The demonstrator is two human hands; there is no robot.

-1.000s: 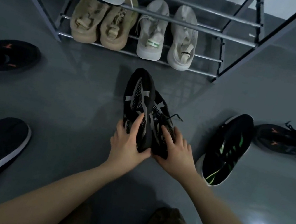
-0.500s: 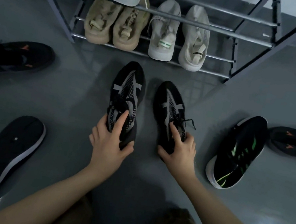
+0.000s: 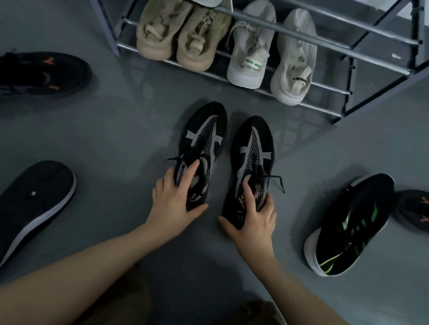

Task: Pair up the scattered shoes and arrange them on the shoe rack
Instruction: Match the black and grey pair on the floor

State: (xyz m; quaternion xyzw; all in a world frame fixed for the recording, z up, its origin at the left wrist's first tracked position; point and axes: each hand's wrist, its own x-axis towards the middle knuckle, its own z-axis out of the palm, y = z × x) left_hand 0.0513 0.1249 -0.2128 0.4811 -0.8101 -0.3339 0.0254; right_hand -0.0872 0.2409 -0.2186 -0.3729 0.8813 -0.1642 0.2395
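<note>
The black pair, stacked a second ago, now stands side by side, left hand (image 3: 173,200) and right hand (image 3: 254,216) each gripping a shoe's heel, ready for the rack (image 3: 325,43).

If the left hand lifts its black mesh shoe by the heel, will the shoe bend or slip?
The left hand grips the heel of the left black shoe. Its mesh upper looks soft, so the top may give under the fingers. The sole seems thick, so the toe probably droops little. Loose laces may dangle and snag.
</note>
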